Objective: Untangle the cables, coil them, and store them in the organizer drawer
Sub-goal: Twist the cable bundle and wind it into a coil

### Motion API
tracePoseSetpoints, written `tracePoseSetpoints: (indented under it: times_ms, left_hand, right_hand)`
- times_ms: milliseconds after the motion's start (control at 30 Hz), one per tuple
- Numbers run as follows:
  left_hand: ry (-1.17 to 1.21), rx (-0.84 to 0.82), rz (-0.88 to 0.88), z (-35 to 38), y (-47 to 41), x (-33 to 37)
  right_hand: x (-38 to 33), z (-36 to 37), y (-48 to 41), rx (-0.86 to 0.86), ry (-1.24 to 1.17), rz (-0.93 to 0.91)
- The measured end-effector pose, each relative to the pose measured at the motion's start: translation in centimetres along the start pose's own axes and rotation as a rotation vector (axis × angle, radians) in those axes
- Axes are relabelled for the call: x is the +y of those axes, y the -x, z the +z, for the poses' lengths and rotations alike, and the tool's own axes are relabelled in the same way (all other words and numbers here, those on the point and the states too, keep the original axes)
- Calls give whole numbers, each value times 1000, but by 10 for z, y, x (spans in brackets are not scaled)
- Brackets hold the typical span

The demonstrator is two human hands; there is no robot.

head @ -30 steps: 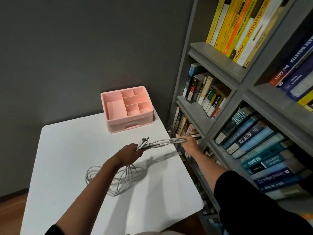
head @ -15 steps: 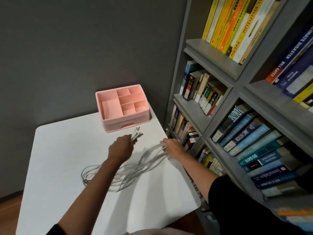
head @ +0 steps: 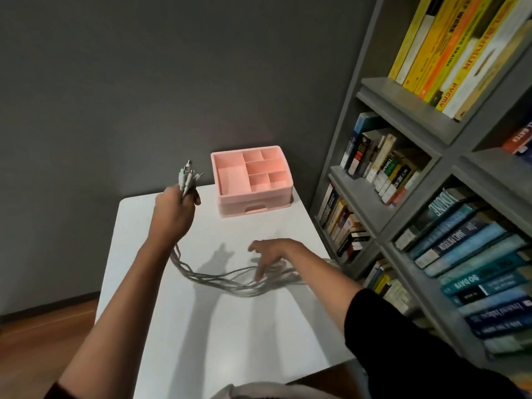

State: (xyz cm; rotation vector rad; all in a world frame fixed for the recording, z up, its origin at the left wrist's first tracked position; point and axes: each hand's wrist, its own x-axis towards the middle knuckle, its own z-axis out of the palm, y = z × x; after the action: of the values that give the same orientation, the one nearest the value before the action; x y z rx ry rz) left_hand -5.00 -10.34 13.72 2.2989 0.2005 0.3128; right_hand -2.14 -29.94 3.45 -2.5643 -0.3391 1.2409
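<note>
Smooth white table (head: 230, 335): thin grey cables (head: 213, 279) trail in loose tangled arc, in front of pink plastic organizer (head: 253, 180). Right hand (head: 270, 254), fingers spread straight, tips on strands. Left hand (head: 172, 210), raised left of organizer, grips bunched plug ends. Organizer boxy, square compartments open on top, drawer (head: 254, 209) closed.

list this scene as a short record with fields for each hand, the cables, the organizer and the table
left hand: raised, grips the plug ends in a bundle
right hand: fingers spread, touching the loose strands
cables: uncoiled, trailing from the left hand across the table
organizer: pink, at the table's far edge, drawer closed
table: white, beside a bookshelf
</note>
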Motion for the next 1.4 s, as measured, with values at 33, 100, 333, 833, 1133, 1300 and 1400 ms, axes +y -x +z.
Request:
tracePoseSetpoints:
  times_ms: [33, 100, 333, 833, 1133, 1300, 1400]
  left_hand:
    - [28, 28, 7, -9, 0, -2]
    - [103, 64, 5, -23, 0, -6]
    - [464, 127, -92, -61, 0, -29]
    - [1460, 276, -707, -79, 1, -98]
    - [1856, 360, -972, -62, 9, -106]
    - [1814, 350, -1124, -46, 15, -122]
    - [1629, 277, -1177, -35, 21, -129]
  right_hand:
    - [-25, -2, 1, -2, -56, -114]
    - [-74, -2, 6, 47, -162, -319]
    - [-184, 9, 28, 157, -389, -634]
    - [-122, 11, 38, 355, -386, -512]
    - [-113, -12, 44, 476, -367, -374]
    - [-115, -23, 46, 664, -235, -351]
    - [-113, -30, 49, 663, -261, -359]
